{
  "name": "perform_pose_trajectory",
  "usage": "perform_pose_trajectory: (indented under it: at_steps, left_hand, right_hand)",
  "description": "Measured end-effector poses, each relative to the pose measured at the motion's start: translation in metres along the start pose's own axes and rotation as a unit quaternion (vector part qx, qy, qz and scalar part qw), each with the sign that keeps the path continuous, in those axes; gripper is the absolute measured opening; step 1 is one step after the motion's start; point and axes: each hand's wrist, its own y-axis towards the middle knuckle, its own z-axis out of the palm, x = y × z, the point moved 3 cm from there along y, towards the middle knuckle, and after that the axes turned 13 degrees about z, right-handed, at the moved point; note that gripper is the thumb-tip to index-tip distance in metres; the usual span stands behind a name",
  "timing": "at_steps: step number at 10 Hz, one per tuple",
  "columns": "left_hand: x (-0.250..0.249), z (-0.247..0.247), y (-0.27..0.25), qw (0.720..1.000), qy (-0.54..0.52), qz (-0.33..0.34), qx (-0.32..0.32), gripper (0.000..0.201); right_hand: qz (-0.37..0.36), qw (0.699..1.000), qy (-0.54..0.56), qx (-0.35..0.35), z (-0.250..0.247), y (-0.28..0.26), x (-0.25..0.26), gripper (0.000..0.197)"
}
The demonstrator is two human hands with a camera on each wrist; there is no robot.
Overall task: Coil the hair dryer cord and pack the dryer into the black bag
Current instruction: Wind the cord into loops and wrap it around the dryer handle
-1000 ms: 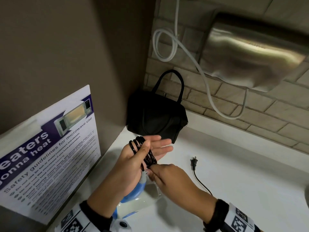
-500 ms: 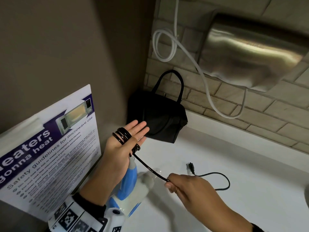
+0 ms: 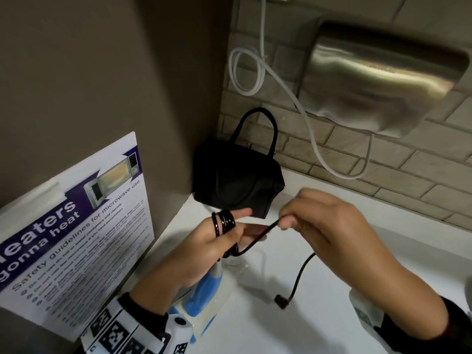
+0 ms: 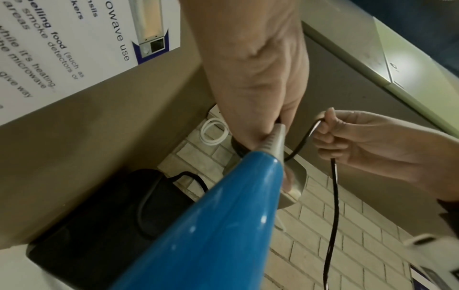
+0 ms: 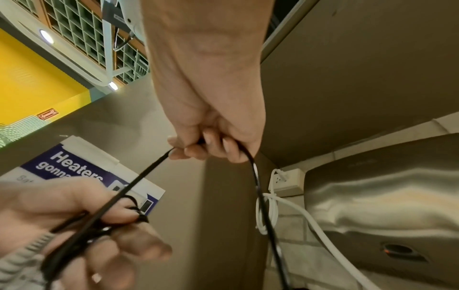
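A black cord (image 3: 258, 238) runs from a blue and white appliance (image 3: 201, 295) that hangs under my left hand (image 3: 204, 246). Several turns of the cord are wound round that hand's fingers, which curl on the coils (image 5: 94, 225). My right hand (image 3: 319, 221) pinches the cord a short way from the coils, level with the left fingertips. Below the right hand (image 4: 360, 141) the slack cord (image 4: 335, 196) drops to the plug (image 3: 281, 301) above the white counter (image 3: 332, 315). The grey strain relief (image 4: 273, 141) sits at the left palm.
A black handbag (image 3: 237, 185) stands in the corner behind my hands. A steel hand dryer (image 3: 383, 80) is fixed to the brick wall, with a looped white cable (image 3: 245, 70) to a socket (image 5: 285, 182). A microwave safety poster (image 3: 71, 238) leans at the left.
My right hand has risen from low on the right to beside the left fingertips, bringing the cord with it. The plug has been dragged closer to me.
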Motion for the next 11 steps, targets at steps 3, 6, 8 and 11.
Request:
perform_pose_trajectory:
  at_steps: [3,6,8,11]
  left_hand:
    - [-0.002,0.015,-0.014,0.981,-0.069,-0.051,0.174,0.035]
    - [-0.004,0.010,-0.016,0.985,-0.072,-0.010,0.156,0.027]
    - [0.002,-0.003,-0.007,0.992,-0.107,0.063,0.019,0.031]
    - [0.012,-0.016,0.005,0.982,-0.117,0.106,-0.105,0.032]
  right_hand:
    - [-0.008,0.997,0.071,0.020,0.030,0.056,-0.009,0.018]
    - [0.068,0.989,0.099,0.091,0.106,0.045,-0.041,0.033]
    - [0.196,0.935,-0.263,0.134,0.134,-0.008,-0.035,0.028]
    - [0.048,0.978,-0.074,0.190,0.097,-0.052,-0.007,0.027]
